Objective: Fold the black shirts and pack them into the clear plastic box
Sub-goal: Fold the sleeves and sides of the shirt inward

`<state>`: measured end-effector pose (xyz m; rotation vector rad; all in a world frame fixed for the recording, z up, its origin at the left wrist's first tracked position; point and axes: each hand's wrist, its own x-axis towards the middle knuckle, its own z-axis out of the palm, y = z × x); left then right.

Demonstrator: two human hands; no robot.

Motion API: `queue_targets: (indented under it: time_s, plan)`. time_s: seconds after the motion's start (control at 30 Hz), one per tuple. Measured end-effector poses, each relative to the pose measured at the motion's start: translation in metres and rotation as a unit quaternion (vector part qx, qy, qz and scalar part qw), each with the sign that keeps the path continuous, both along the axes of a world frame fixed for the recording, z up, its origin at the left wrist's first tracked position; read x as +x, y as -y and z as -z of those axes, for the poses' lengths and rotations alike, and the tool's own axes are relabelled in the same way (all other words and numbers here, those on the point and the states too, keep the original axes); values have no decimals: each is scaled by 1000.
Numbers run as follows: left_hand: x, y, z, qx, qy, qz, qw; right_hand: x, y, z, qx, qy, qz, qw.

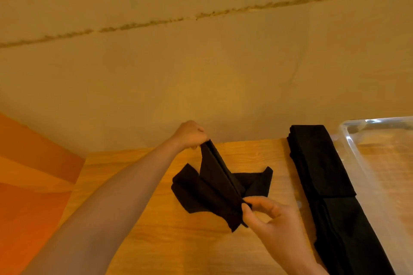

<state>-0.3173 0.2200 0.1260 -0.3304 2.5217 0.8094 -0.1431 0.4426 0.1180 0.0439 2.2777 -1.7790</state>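
Black cloth is stretching between my two hands: I am holding the shirt (214, 187) over the wooden table (143, 207), partly folded, with its lower flaps resting on the boards. My left hand (190, 135) is closing round the far end of the fold and lifting it up toward the wall (201, 62), fingers curled tight on the fabric. My right hand (266, 214) is pinching the near end between thumb and fingertips, low and close to me. The ridge between the two grips is running taut and straight.

To do this step well, I am judging that I should be keeping that ridge under even tension while I am lowering it, so the layers are lying flush and no flap is sliding out sideways. The loose corners on either side look uneven, so I would be tucking them under before pressing flat. Thin fabric like this will probably be slipping if either pinch is easing too soon.

Just right of the shirt, the folded stack (319, 163) is lying in a long dark band along the edge of the clear plastic box (380, 185), touching or nearly touching its wall. The box is showing a bare floor in the part I am seeing.
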Motion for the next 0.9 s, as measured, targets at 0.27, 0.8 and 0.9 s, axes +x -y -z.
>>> queue_targets:
  time_s: [0.27,0.8,0.9]
  plan:
    - [10,36,-100,25,-128,-76,989,-63,-4,-52,96,-246,46,963]
    - [48,97,-187,63,-160,-179,969,-138,16,-153,297,-373,-82,875]
    - [50,103,-194,131,-149,-229,953,-141,22,-158,296,-368,-103,875]
